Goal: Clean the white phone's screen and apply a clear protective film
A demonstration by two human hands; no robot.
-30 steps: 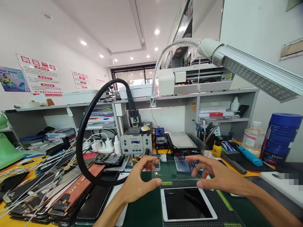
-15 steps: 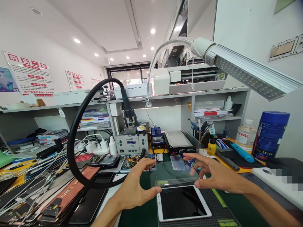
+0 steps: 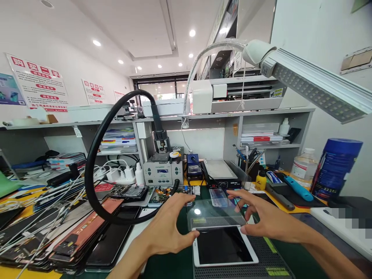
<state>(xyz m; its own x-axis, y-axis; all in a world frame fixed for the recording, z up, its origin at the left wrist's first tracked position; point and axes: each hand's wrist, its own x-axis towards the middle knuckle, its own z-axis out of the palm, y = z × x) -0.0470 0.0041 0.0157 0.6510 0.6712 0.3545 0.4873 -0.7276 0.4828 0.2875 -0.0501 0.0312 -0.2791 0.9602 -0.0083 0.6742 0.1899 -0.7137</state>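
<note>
A clear glass sheet, which looks like a screen protector, stands tilted above the far edge of a white tablet. My left hand grips the sheet's left edge between thumb and fingers. On its right edge, the thumb and fingers of my right hand hold it the same way. A bright light spot reflects off the glass. The tablet lies face up with a dark screen, on a dark perforated mat with yellow-green markings. Both thumbs are close to the tablet's far corners.
On the left, a black hose loops in front of stacked phone parts. A hot-air station and a flat heating plate stand behind. To the right are a yellow bottle, a blue tool and a blue canister.
The glass sheet has tilted and now shows a bright reflection. Both hands keep their hold with only small shifts. The whole view has moved slightly.
</note>
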